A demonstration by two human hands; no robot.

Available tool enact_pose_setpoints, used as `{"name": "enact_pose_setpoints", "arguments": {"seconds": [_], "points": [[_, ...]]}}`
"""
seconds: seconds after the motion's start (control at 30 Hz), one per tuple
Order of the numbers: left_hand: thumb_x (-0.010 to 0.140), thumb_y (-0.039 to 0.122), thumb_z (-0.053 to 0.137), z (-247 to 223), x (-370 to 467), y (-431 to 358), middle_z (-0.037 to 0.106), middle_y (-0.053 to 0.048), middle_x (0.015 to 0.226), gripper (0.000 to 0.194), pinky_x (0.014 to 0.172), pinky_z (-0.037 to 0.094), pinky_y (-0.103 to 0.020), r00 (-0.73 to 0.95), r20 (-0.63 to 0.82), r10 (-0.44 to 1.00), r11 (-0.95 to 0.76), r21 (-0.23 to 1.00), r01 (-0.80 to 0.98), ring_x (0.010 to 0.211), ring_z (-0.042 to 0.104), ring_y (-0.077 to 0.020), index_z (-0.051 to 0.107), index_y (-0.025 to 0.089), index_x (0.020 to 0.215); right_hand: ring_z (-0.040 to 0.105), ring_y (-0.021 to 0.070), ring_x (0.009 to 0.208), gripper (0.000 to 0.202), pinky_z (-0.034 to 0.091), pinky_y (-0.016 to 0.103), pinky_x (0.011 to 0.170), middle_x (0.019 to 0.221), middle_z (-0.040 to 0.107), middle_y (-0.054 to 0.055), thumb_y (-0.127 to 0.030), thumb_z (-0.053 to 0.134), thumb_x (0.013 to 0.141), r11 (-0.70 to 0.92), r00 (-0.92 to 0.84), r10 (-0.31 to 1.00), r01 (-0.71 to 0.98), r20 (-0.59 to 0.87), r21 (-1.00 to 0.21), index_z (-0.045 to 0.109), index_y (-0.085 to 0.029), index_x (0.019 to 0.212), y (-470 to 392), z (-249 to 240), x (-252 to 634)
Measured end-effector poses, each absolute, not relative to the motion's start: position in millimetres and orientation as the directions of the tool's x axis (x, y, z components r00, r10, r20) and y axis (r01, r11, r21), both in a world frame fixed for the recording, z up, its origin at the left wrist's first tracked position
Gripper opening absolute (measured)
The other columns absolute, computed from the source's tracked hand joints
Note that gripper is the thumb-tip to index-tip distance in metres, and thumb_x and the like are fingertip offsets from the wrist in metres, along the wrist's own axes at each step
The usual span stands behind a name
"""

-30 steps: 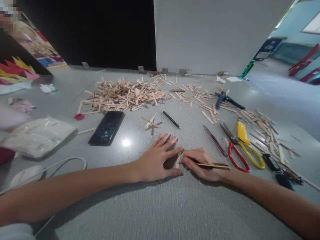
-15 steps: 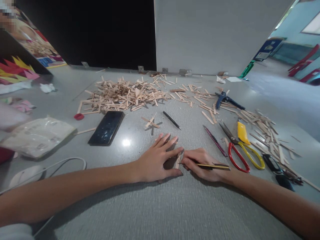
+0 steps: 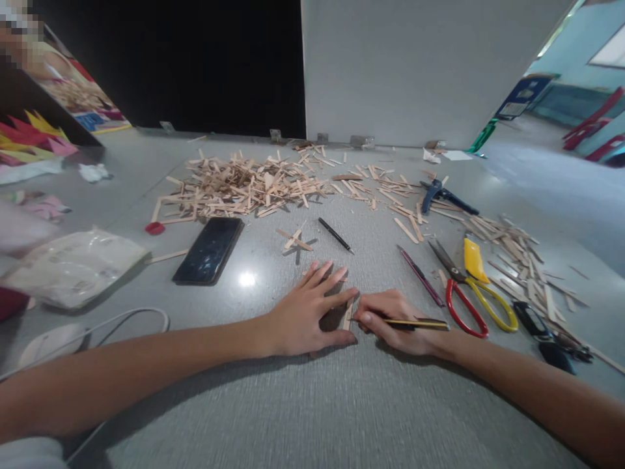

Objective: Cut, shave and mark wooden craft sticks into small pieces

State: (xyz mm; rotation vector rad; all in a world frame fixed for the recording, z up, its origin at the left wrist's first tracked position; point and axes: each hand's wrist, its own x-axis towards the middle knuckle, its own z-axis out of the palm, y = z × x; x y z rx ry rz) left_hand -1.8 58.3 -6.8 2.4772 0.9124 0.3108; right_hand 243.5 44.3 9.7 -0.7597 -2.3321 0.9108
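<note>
My left hand (image 3: pixel 312 312) lies flat on the grey table with its fingers spread. Between its thumb and index finger shows a short wooden craft stick (image 3: pixel 348 314); more wood peeks out by the fingertips, mostly covered by the hand. My right hand (image 3: pixel 390 319) is closed around a yellow-and-black pencil (image 3: pixel 415 323), whose tip meets the craft stick near its middle. Ahead of my hands lie a black pen (image 3: pixel 336 235) and a few crossed craft sticks (image 3: pixel 295 240). A dark purple pen (image 3: pixel 420 276) rests beyond my right hand.
Craft sticks are heaped (image 3: pixel 239 185) at the back, with more on the right (image 3: pixel 532 267). Scissors (image 3: pixel 463 286), a yellow cutter (image 3: pixel 474 257), blue pliers (image 3: pixel 439 193) and keys (image 3: pixel 551 335) lie right. At left are a phone (image 3: pixel 209 251), plastic packet (image 3: pixel 78 267) and white cable (image 3: pixel 131 311). Upright panels (image 3: pixel 415 71) stand behind.
Hardly anything differs. My right thumb and the pencil have shifted very slightly; my left hand stays in place.
</note>
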Motion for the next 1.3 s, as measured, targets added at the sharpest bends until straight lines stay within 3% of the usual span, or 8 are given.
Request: {"name": "enact_pose_setpoints", "arguments": {"seconds": [0.7, 0.87, 1.1, 1.3], "points": [[0.094, 0.084, 0.062, -6.6, -2.5, 58.7, 0.029, -0.011, 0.180, 0.087, 0.135, 0.014, -0.071, 0.752, 0.036, 0.658, -0.665, 0.497, 0.558, 0.170, 0.014, -0.0417, 0.050, 0.035, 0.165, 0.053, 0.0131, 0.060, 0.048, 0.039, 0.026, 0.060, 0.070, 0.061, -0.002, -0.046, 0.039, 0.117, 0.618, -0.711, 0.643, 0.261, 0.285, -0.741, 0.057, -0.021, 0.081, 45.5, 6.1, 245.4], [0.095, 0.081, 0.065, -4.9, -0.2, 58.8, 0.028, -0.016, 0.180, 0.088, 0.134, 0.014, -0.073, 0.758, 0.010, 0.652, -0.670, 0.475, 0.570, 0.169, 0.013, -0.0449, 0.050, 0.030, 0.165, 0.050, 0.0126, 0.058, 0.054, 0.037, 0.026, 0.058, 0.067, 0.058, -0.002, -0.049, 0.035, 0.118, 0.642, -0.716, 0.635, 0.280, 0.290, -0.714, 0.054, -0.022, 0.077, 45.4, 7.7, 244.5], [0.095, 0.081, 0.065, -6.5, -0.4, 58.5, 0.028, -0.012, 0.180, 0.086, 0.134, 0.015, -0.071, 0.755, 0.025, 0.655, -0.672, 0.475, 0.568, 0.169, 0.014, -0.0434, 0.051, 0.032, 0.164, 0.050, 0.0113, 0.056, 0.052, 0.039, 0.025, 0.057, 0.066, 0.057, -0.003, -0.040, 0.033, 0.119, 0.633, -0.694, 0.654, 0.285, 0.301, -0.720, 0.053, -0.022, 0.075, 43.7, 7.7, 243.1], [0.095, 0.079, 0.067, -3.4, 0.3, 57.8, 0.028, -0.015, 0.179, 0.087, 0.133, 0.015, -0.074, 0.757, 0.003, 0.653, -0.669, 0.471, 0.575, 0.168, 0.014, -0.0455, 0.051, 0.030, 0.165, 0.048, 0.0107, 0.056, 0.048, 0.037, 0.024, 0.056, 0.065, 0.056, -0.004, -0.033, 0.037, 0.118, 0.636, -0.691, 0.653, 0.279, 0.310, -0.720, 0.052, -0.022, 0.074, 43.6, 7.8, 243.0]]}}
